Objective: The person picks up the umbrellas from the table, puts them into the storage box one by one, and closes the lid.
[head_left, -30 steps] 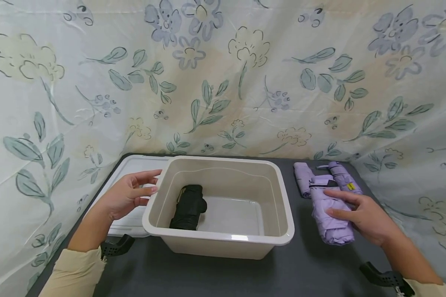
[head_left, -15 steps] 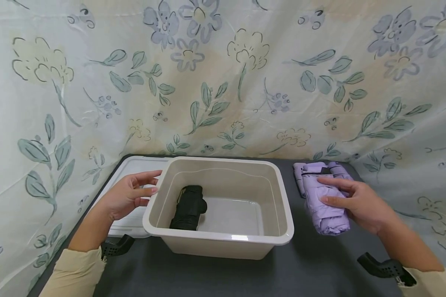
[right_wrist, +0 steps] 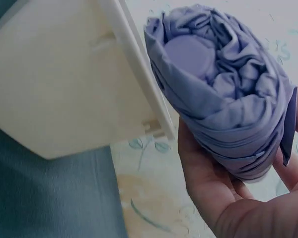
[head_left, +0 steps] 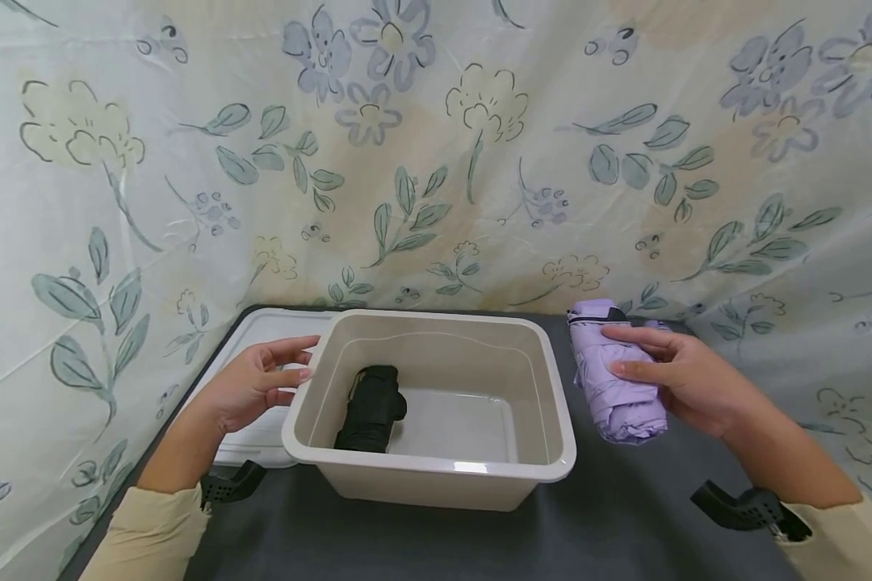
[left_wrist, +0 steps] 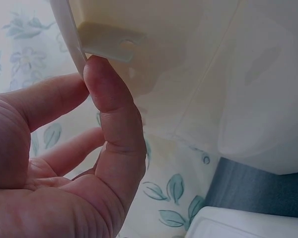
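Lilac bundle [head_left: 614, 398], long axis slanting away leftward, right hand [head_left: 690, 383] gripping it, left hand [head_left: 256, 383] pinching bin rim [head_left: 436, 462]

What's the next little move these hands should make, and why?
I'd have the right hand lift the rolled purple bundle left over the bin. The bundle is gripped just outside the bin's right side, bare floor shows inside to the right of the black bundle, and the left hand pinches the opposite rim, perhaps steadying it.
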{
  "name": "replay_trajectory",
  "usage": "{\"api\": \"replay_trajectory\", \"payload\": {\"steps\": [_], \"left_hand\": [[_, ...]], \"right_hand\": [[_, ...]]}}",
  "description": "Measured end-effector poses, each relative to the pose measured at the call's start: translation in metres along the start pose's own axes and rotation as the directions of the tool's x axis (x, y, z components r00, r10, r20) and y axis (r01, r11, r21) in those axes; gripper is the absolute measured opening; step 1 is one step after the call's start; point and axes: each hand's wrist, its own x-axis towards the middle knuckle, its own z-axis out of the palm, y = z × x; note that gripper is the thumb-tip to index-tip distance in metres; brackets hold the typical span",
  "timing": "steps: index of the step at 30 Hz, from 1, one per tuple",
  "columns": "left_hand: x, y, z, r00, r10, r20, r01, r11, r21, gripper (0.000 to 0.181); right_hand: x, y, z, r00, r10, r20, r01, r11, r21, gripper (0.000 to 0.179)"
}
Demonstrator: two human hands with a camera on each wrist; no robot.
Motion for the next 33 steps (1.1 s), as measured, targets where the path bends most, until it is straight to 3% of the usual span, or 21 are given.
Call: {"api": "replay_trajectory", "payload": {"steps": [10, 21, 33], "left_hand": [[-0.003, -0.003, 0.001, 1.000, 0.004, -0.006, -0.004, 1.000, 0.007, 0.064], [-0.004, -0.006, 0.002, 1.000, 0.015, 0.001, -0.015, 1.000, -0.011, 0.062], [-0.004, -0.006, 0.001, 1.000, 0.023, 0.005, -0.023, 1.000, 0.000, 0.065]], "right_hand": [[0.013, -0.020, 0.039, 1.000, -0.006, -0.006, 0.006, 1.000, 0.014, 0.063], [0.028, -0.034, 0.083, 0.998, 0.045, 0.034, -0.045, 0.999, 0.006, 0.068], [0.059, -0.039, 0.111, 0.991, 0.095, 0.097, -0.098, 0.995, 0.031, 0.064]]}}
